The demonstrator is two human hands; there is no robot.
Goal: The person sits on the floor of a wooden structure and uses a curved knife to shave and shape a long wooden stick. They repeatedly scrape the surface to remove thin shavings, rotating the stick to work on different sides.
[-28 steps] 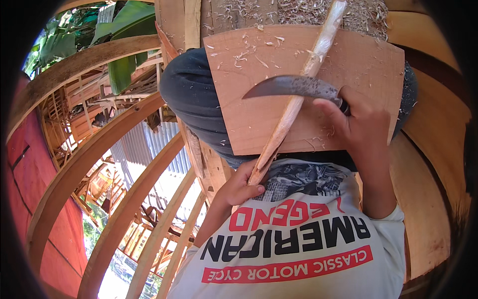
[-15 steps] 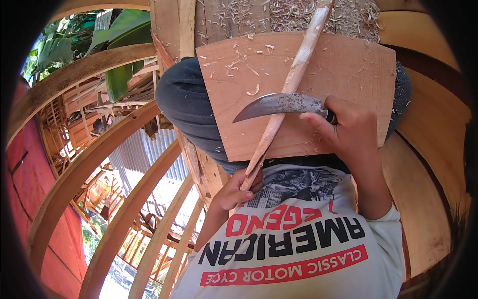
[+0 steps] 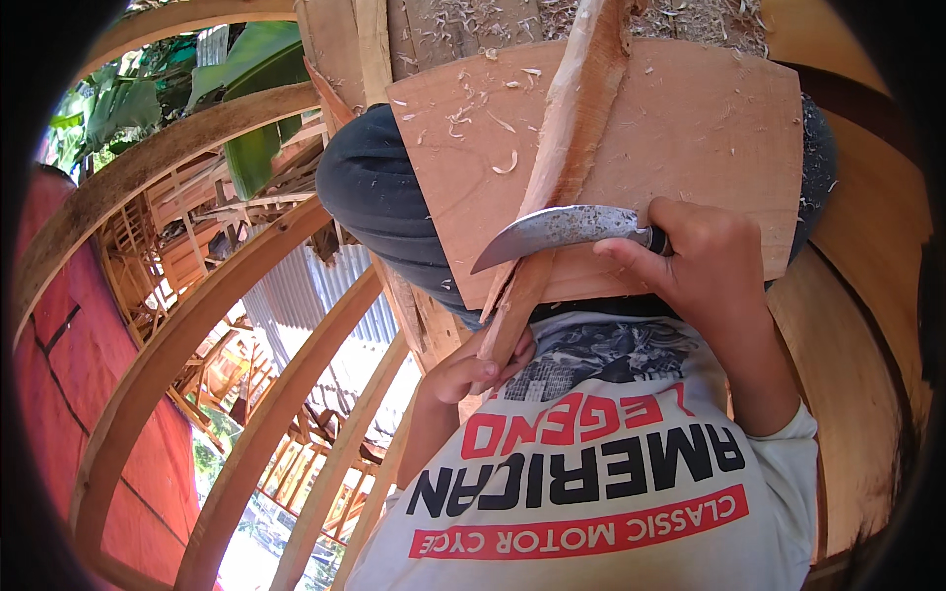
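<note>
My left hand [image 3: 483,366] is closed round the near end of a long strip of wood [image 3: 574,123], close to my shirt. The strip slants up and away to the right, its broad face now showing, with a split near the held end. In my right hand [image 3: 702,258] is a knife [image 3: 564,231] with a curved, spotted blade and a dark handle. Its blade lies across the strip, tip to the left, and my thumb rests along the blade's base. Beneath both, a flat wooden board [image 3: 709,158] spans my lap, with curled shavings on it.
Shavings [image 3: 690,20] cover the planks beyond the board. Curved wooden ribs [image 3: 212,379] run along the left, with corrugated metal sheets [image 3: 320,291] and stacked timber past them. Broad wooden planks [image 3: 838,394] curve up at the right. A banana leaf [image 3: 261,69] hangs at the far left.
The wood strip has been turned about its length, so a wider face shows instead of its narrow edge. The knife has shifted slightly nearer to me along it.
</note>
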